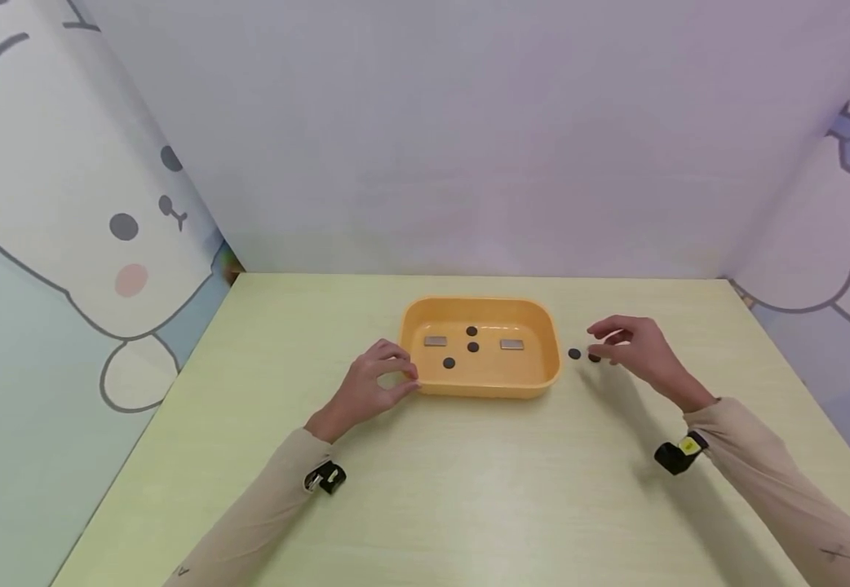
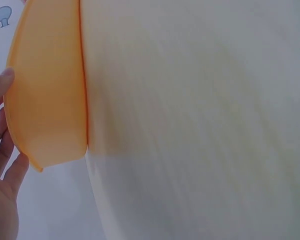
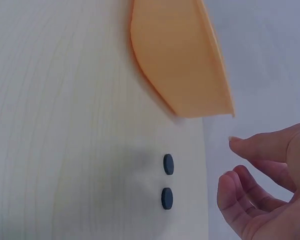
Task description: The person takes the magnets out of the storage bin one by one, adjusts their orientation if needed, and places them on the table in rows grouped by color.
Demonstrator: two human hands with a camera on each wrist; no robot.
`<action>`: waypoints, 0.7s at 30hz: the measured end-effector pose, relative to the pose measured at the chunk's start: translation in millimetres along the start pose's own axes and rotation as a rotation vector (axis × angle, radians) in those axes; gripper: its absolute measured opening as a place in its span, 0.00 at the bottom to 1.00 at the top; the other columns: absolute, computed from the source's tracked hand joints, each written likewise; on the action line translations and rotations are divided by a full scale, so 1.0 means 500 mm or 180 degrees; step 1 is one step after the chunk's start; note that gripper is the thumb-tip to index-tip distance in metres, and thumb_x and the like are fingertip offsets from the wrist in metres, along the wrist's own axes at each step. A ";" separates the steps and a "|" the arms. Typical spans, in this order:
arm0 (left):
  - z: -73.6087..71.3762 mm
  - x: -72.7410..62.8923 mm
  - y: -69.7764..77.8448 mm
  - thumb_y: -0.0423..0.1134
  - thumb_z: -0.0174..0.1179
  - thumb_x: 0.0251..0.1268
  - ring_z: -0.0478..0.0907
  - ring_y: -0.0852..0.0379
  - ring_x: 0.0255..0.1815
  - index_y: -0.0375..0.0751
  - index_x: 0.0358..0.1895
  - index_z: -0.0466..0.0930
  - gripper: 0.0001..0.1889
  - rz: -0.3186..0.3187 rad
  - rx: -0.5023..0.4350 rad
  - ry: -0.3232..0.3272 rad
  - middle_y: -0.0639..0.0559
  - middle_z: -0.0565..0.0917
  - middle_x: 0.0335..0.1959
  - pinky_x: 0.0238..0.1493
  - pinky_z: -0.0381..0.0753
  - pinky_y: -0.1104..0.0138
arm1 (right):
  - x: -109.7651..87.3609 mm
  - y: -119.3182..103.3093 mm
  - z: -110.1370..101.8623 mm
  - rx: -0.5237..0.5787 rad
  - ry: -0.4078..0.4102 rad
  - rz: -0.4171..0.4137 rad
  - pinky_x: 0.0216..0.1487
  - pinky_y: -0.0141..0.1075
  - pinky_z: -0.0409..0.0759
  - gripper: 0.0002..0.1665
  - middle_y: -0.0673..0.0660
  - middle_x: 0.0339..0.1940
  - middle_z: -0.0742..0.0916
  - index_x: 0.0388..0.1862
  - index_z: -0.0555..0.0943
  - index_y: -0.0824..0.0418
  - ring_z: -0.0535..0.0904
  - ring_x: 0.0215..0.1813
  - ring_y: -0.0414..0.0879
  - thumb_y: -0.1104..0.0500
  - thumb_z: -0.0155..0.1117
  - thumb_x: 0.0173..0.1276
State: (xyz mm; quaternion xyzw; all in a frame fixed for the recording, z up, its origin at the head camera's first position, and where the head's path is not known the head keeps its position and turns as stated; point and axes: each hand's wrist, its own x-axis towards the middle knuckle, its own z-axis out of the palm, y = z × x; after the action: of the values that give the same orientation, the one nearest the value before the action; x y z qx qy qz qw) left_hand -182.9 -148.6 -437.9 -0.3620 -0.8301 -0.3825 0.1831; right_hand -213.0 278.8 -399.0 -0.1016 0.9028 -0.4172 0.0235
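Left hand (image 1: 368,386) grips orange tray (image 1: 487,390) by left rim, mid-frame; right hand (image 1: 639,349), fingers parted, empty, hovers right of centre by 2 black discs (image 1: 575,354), gap to tray.

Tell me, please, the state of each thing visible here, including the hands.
Orange tray: upright, uncovered, on the table.
Three black discs: lying inside the tray, apart.
Two silver bars: lying inside the tray, apart.
Two other black discs: lying on the table, outside the tray, apart.
Left hand: gripping the tray's near-left corner.
Right hand: raised near the two other discs, thumb and fingers apart, holding nothing.
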 end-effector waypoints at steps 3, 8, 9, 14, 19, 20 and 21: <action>-0.001 -0.001 0.001 0.38 0.73 0.49 0.73 0.59 0.43 0.48 0.29 0.84 0.06 -0.0040 0.0027 -0.0027 0.57 0.80 0.35 0.46 0.75 0.62 | -0.001 -0.016 -0.001 0.0031 0.0000 -0.0041 0.33 0.41 0.81 0.18 0.66 0.45 0.83 0.48 0.81 0.65 0.78 0.38 0.42 0.59 0.70 0.60; -0.002 0.001 0.004 0.38 0.73 0.48 0.73 0.59 0.42 0.47 0.28 0.84 0.07 0.0024 0.0087 -0.0022 0.56 0.80 0.34 0.44 0.76 0.62 | -0.002 -0.040 0.005 0.0173 -0.0074 -0.0077 0.33 0.40 0.81 0.18 0.64 0.46 0.82 0.47 0.82 0.62 0.79 0.38 0.43 0.56 0.71 0.60; -0.003 0.003 0.006 0.38 0.73 0.48 0.73 0.59 0.42 0.47 0.28 0.84 0.07 0.0038 0.0102 -0.0019 0.56 0.80 0.34 0.43 0.76 0.62 | -0.002 -0.045 0.007 0.0218 -0.0095 -0.0095 0.33 0.40 0.81 0.18 0.64 0.46 0.82 0.47 0.82 0.62 0.79 0.38 0.44 0.56 0.71 0.59; -0.005 0.008 0.008 0.38 0.73 0.48 0.74 0.59 0.41 0.47 0.27 0.83 0.07 0.0134 0.0213 -0.0042 0.56 0.80 0.34 0.40 0.77 0.63 | 0.001 -0.072 0.017 0.0286 -0.0149 -0.0172 0.31 0.39 0.80 0.18 0.62 0.45 0.82 0.47 0.82 0.63 0.80 0.37 0.45 0.55 0.70 0.60; -0.009 0.010 0.011 0.38 0.73 0.48 0.74 0.60 0.41 0.47 0.27 0.83 0.07 0.0170 0.0354 -0.0124 0.57 0.80 0.34 0.37 0.77 0.66 | 0.005 -0.099 0.029 0.0262 -0.0225 -0.0238 0.28 0.38 0.78 0.18 0.61 0.42 0.82 0.47 0.81 0.64 0.80 0.34 0.49 0.56 0.70 0.60; -0.010 0.010 0.012 0.39 0.73 0.48 0.74 0.60 0.41 0.47 0.27 0.83 0.07 0.0179 0.0383 -0.0135 0.57 0.80 0.34 0.36 0.77 0.67 | 0.006 -0.102 0.031 0.0268 -0.0248 -0.0266 0.28 0.37 0.78 0.18 0.61 0.42 0.82 0.47 0.81 0.64 0.80 0.33 0.50 0.56 0.70 0.61; -0.011 0.009 0.012 0.39 0.73 0.48 0.74 0.60 0.40 0.47 0.27 0.83 0.07 0.0192 0.0412 -0.0143 0.57 0.80 0.34 0.35 0.77 0.67 | 0.008 -0.104 0.034 0.0289 -0.0272 -0.0289 0.28 0.37 0.77 0.18 0.61 0.43 0.82 0.47 0.81 0.64 0.80 0.33 0.50 0.57 0.69 0.61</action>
State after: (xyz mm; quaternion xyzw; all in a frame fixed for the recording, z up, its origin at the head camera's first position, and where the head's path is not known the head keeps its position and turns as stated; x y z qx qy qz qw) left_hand -181.3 -147.7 -428.6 -0.3827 -0.8458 -0.3141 0.1989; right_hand -206.3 232.4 -370.4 -0.1589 0.8756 -0.4536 0.0476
